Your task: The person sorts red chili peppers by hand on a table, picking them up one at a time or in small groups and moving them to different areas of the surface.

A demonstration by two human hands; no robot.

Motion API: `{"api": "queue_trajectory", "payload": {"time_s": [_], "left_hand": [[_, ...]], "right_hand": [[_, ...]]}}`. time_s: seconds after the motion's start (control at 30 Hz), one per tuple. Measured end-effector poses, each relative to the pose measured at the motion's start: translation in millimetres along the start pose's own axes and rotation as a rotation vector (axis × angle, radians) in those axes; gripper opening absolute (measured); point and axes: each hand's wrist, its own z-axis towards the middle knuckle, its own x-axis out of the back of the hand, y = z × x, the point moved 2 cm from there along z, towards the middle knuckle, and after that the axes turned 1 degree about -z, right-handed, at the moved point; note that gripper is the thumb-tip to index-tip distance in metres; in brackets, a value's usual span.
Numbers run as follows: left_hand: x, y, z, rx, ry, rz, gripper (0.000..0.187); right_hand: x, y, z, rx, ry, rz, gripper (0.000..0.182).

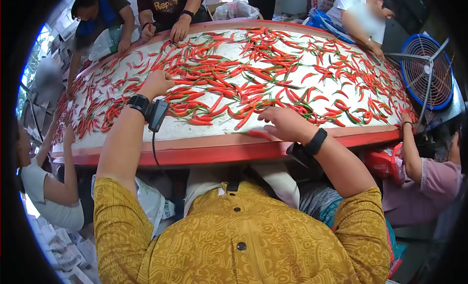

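Observation:
Red chili peppers (204,81) with green stems lie scattered and heaped across a white-topped table (195,134). My left hand (157,83) is over the left-middle part of the heap, its fingers curled closed. Whatever may be between those fingertips is hidden. Closer to the near edge, my right hand (286,124) is bent at the wrist with thumb and fingers apart, and no pepper shows between them. A single red chili (259,134) rests on the table just below its thumb. Both wrists carry black straps with small devices.
The table has a raised red rim (219,151). A blue-ringed fan (427,71) stands at the right. Other people reach onto the table from the far side, left and right; one far hand (181,28) is among the peppers. A red bag (382,162) hangs near the right edge.

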Motion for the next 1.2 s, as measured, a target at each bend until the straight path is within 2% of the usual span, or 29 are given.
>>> {"api": "queue_trajectory", "payload": {"time_s": [0.07, 0.1, 0.17, 0.2, 0.23, 0.3, 0.33, 0.37, 0.43, 0.5, 0.57, 0.63, 0.7, 0.73, 0.8, 0.83, 0.9, 0.97, 1.0, 1.03, 1.1, 1.13, 1.17, 1.2], "left_hand": [[5.0, 14.0, -8.1, -0.09, 0.177, 0.178, 0.022], [13.8, 23.1, -10.7, -0.083, 0.174, 0.184, 0.022], [31.5, 35.8, -9.8, -0.039, 0.323, 0.042, 0.022], [30.6, 33.2, -5.7, -0.11, 0.447, -0.131, 0.019], [29.3, 24.7, -3.3, -0.102, 0.447, -0.125, 0.019], [22.4, 9.3, -1.8, 0.006, -0.095, -1.487, 0.019], [15.3, 38.2, -23.6, 0.07, 0.04, -1.708, 0.017], [7.8, 46.9, -41.2, 0.076, 0.053, -1.704, 0.017], [-7.0, 56.1, -72.2, 0.145, 0.01, -1.944, 0.011], [-13.6, 51.8, -110.6, 0.031, -0.088, -1.997, 0.008], [-14.5, 29.8, -155.3, 0.102, 0.096, -1.981, 0.011], [-7.2, -1.4, -203.1, 0.225, 0.217, -1.914, 0.012], [-1.4, -38.8, -252.0, 0.338, 0.392, -1.713, 0.013], [-0.9, -51.7, -275.5, 0.352, 0.416, -1.703, 0.013], [-4.7, -80.2, -322.9, 0.621, 0.535, -1.345, 0.011], [-13.4, -100.1, -345.1, 0.652, 0.476, -1.276, 0.009], [-33.2, -113.4, -376.2, 0.912, 0.437, -1.019, 0.013], [-77.4, -151.7, -398.5, 1.094, 0.236, -0.842, 0.019], [-89.5, -151.4, -403.6, 0.917, 0.023, -0.627, 0.029], [-96.3, -137.9, -407.0, 0.914, 0.022, -0.63, 0.029], [-112.7, -99.7, -396.9, 0.621, -0.136, -0.024, 0.037], [-99.7, -63.7, -379.8, 0.687, -0.146, 0.163, 0.038], [-95.4, -44.6, -362.1, 0.668, -0.152, 0.155, 0.038], [-88.2, -30.2, -345.3, 0.657, 0.081, 0.11, 0.034]], "right_hand": [[0.3, -5.1, -10.1, 0.018, -0.082, -0.001, 0.031], [1.4, -7.4, -14.4, 0.03, -0.159, -0.011, 0.031], [5.5, -6.3, -23.4, 0.043, -0.154, 0.01, 0.029], [9.5, -3.6, -27.6, 0.055, -0.125, 0.011, 0.028], [13.0, -0.5, -32.2, 0.068, -0.096, 0.012, 0.027], [19.9, 7.6, -42.4, 0.066, -0.05, 0.083, 0.026], [24.0, 12.2, -48.2, 0.054, -0.005, 0.15, 0.025], [28.1, 14.3, -54.9, 0.066, -0.009, 0.154, 0.025], [35.0, 20.2, -70.8, -0.011, -0.019, 0.332, 0.025], [38.2, 30.2, -88.9, -0.022, -0.037, 0.331, 0.025], [44.7, 39.3, -105.6, -0.153, -0.048, 0.438, 0.025], [46.8, 51.9, -118.3, -0.097, -0.035, 0.447, 0.025], [53.1, 60.4, -126.1, -0.156, -0.034, 0.421, 0.025], [54.7, 64.1, -128.2, -0.166, -0.058, 0.429, 0.025], [52.6, 73.2, -132.6, -0.14, -0.067, 0.439, 0.025], [52.2, 77.1, -133.9, -0.134, -0.063, 0.442, 0.025], [52.4, 83.2, -135.7, -0.129, -0.075, 0.465, 0.025], [56.3, 90.6, -138.2, -0.089, -0.056, 0.415, 0.024], [60.3, 93.1, -140.2, -0.089, -0.057, 0.414, 0.024], [64.9, 95.7, -142.5, -0.121, -0.063, 0.424, 0.024], [72.0, 104.0, -147.3, -0.166, -0.063, 0.428, 0.024], [74.1, 110.0, -150.5, -0.163, -0.098, 0.408, 0.024], [75.9, 116.8, -156.9, -0.163, -0.135, 0.384, 0.023], [74.1, 123.8, -162.7, -0.15, -0.193, 0.332, 0.024]]}}
